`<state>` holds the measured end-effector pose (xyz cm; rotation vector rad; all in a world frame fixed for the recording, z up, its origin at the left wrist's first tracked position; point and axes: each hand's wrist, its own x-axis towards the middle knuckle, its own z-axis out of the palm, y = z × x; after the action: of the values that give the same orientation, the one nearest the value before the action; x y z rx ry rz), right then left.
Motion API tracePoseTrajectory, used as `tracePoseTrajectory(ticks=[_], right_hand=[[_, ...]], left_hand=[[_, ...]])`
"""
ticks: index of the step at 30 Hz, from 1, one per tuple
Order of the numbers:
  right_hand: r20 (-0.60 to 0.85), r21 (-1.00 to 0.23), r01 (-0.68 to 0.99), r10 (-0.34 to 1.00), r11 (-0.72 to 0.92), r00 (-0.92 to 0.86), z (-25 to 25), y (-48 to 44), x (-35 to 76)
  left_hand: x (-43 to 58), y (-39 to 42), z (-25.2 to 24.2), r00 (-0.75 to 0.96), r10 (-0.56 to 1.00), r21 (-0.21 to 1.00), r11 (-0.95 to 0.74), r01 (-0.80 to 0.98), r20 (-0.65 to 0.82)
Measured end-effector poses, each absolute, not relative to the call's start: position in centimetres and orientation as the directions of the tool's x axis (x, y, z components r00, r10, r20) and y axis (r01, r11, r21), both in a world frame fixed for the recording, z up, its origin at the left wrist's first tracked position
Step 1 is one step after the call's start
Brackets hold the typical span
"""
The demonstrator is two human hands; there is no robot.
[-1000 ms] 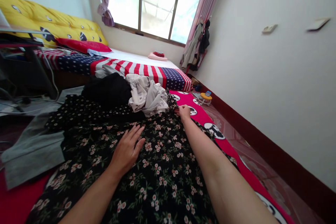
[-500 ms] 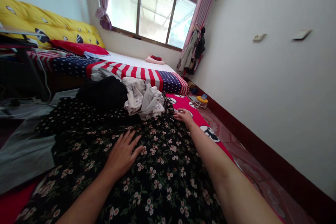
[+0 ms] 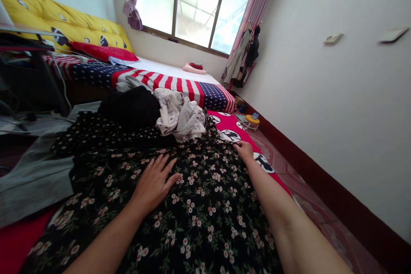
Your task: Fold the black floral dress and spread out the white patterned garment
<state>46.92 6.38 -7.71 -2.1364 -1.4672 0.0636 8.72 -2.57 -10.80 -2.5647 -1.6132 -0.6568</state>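
Observation:
A black garment with small flowers (image 3: 199, 214) is spread out in front of me over a red mat with round cartoon prints (image 3: 231, 130). My left hand (image 3: 156, 182) lies flat on the floral cloth, fingers stretched out. My right hand (image 3: 244, 150) rests at the garment's right edge, by the red mat, with its fingers curled on the cloth's hem.
Beyond the garment lie a crumpled grey-white cloth (image 3: 181, 115), a black cloth (image 3: 131, 107) and a dotted black cloth (image 3: 93, 135). A grey cloth (image 3: 35, 180) lies left. A bed with a flag-pattern cover (image 3: 180, 85) stands behind, a white wall (image 3: 337, 107) to the right.
My right hand has slid back toward me along the garment's right edge. My left hand has stayed flat on the cloth, almost unmoved.

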Motion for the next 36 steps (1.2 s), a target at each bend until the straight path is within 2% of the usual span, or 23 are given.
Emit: tracePoseTrajectory(ticks=[6, 11, 13, 15, 17, 19, 22, 25, 30, 36], right_hand=[[0.297, -0.347, 0.876, 0.847, -0.334, 0.441, -8.4, 6.2, 45.6], [0.345, -0.343, 0.861, 0.802, -0.375, 0.487, -6.5, 5.3, 42.3], [0.438, -0.350, 0.902, 0.807, -0.254, 0.397, -5.8, 3.9, 39.5], [0.498, -0.318, 0.948, 0.855, 0.025, 0.144, -5.9, 1.8, 36.1], [0.465, -0.254, 0.921, 0.872, 0.296, -0.152, -6.5, -0.6, 33.0], [0.375, -0.200, 0.893, 0.873, 0.404, -0.311, -7.7, -2.5, 30.9], [0.274, -0.152, 0.935, 0.923, 0.320, -0.271, -9.3, -3.6, 29.8], [0.231, -0.088, 0.967, 0.949, 0.241, -0.216, -10.0, -3.2, 30.0], [0.223, 0.018, 0.969, 0.944, 0.247, -0.245, -10.2, -2.8, 30.1], [0.254, 0.055, 0.968, 0.934, 0.246, -0.251, -10.8, -2.7, 30.3]], left_hand=[[8.8, -2.8, -10.8, 0.380, 0.851, 0.154, -0.457, 0.876, 0.362], [9.0, -3.0, -10.5, 0.368, 0.860, 0.156, -0.442, 0.884, 0.353], [9.0, -3.1, -10.4, 0.360, 0.864, 0.168, -0.436, 0.884, 0.352], [9.0, -3.2, -10.4, 0.354, 0.863, 0.180, -0.436, 0.881, 0.359], [9.2, -3.2, -10.5, 0.337, 0.864, 0.190, -0.427, 0.884, 0.374], [9.2, -3.2, -10.5, 0.295, 0.877, 0.198, -0.388, 0.900, 0.379], [8.5, -2.6, -10.0, 0.256, 0.903, 0.194, -0.335, 0.922, 0.344], [6.4, -1.3, -9.1, 0.338, 0.897, 0.161, -0.393, 0.905, 0.285], [2.6, 1.3, -8.6, 0.546, 0.815, 0.169, -0.576, 0.800, 0.194], [1.8, 1.2, -8.3, 0.608, 0.775, 0.228, -0.632, 0.741, 0.175]])
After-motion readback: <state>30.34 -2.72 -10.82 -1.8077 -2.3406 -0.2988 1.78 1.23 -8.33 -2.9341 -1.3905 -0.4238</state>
